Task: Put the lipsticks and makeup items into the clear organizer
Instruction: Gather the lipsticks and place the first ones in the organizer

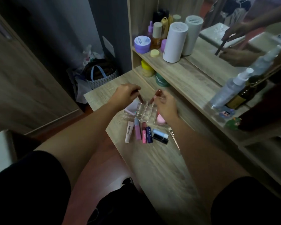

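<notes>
Now, left hand (126,95): pinching a tube (26,97) over organizer (144,111).
Right hand (166,106): pinching a lipstick (154,97).
Risk: tilted entry could jam, tipping organizer.

Both bare forearms outstretched; left hand (126,93) and right hand (166,105) each pinched around a tube
</notes>
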